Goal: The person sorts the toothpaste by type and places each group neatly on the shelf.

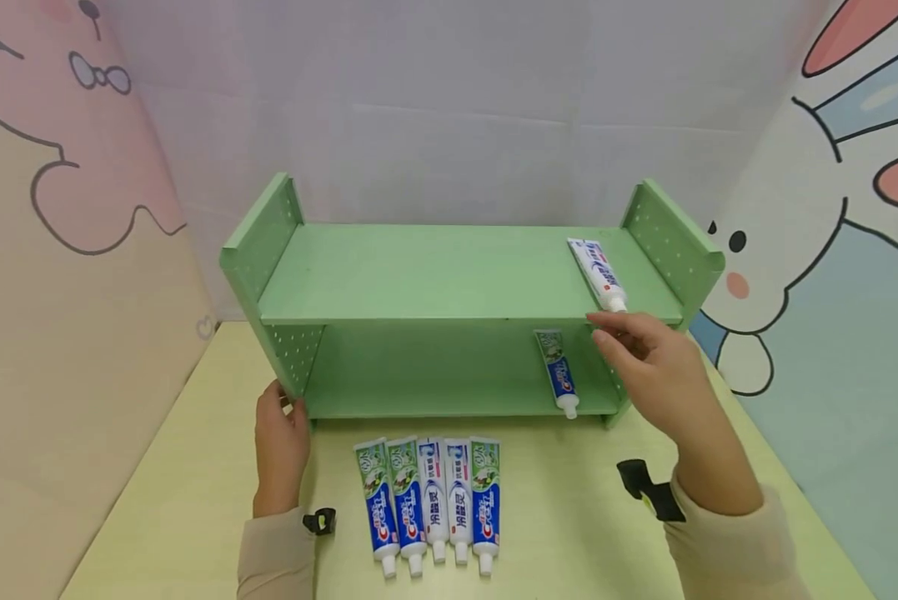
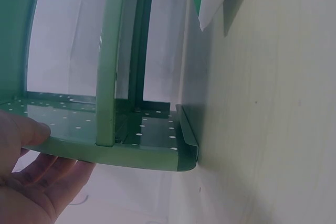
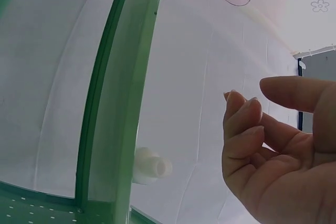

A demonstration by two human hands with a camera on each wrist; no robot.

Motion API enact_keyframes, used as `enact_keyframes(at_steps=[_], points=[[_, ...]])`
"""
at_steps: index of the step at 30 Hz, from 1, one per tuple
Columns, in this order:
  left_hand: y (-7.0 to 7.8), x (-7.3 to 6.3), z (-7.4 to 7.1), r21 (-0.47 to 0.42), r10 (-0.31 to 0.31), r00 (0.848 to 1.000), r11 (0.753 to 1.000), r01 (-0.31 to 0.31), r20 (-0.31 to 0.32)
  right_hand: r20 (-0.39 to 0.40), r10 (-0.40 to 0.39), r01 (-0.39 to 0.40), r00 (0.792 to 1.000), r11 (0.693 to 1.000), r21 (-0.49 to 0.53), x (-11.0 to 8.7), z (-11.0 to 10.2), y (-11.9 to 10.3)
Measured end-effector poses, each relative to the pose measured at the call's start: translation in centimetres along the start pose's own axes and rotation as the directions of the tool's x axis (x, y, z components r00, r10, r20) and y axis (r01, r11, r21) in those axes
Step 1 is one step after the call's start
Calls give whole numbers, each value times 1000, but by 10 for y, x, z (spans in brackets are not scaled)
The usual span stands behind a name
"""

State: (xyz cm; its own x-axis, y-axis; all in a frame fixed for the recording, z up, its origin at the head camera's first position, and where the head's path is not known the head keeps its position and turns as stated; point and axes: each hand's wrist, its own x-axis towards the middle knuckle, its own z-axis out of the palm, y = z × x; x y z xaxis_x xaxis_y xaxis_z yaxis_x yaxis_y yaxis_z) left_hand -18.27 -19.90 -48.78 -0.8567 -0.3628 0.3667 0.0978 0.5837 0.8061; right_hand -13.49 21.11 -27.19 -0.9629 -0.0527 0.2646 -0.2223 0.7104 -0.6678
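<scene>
The left grip (image 2: 26, 187) clasps the green shelf (image 2: 136, 157).

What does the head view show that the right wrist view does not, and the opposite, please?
Only head: the left hand, the row of five toothpaste tubes on the table, and the lower-shelf tube.
Only right wrist: a flower drawing.
Both: the right hand, the green rack, and the upper tube, though the wrist view shows just its cap end.

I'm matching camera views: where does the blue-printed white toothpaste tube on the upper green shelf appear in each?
Head: the blue-printed white toothpaste tube lies near the right end of the upper green shelf.
Left wrist: not in it.
Right wrist: only its white cap shows, below centre, slightly left.
Shared landmark: the green two-tier rack, in all three.
</scene>
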Motion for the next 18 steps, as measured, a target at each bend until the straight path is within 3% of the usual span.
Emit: enact_keyframes(at_steps=[10, 18], points=[[-2, -1, 1, 6, -2, 1000, 1000, 2, 2, 111, 11, -15, 994, 999, 39, -14, 29, 9], [-1, 0, 1, 7, 13, 1000, 1000, -13, -5, 183, 106, -125, 977, 988, 96, -20, 59, 25]])
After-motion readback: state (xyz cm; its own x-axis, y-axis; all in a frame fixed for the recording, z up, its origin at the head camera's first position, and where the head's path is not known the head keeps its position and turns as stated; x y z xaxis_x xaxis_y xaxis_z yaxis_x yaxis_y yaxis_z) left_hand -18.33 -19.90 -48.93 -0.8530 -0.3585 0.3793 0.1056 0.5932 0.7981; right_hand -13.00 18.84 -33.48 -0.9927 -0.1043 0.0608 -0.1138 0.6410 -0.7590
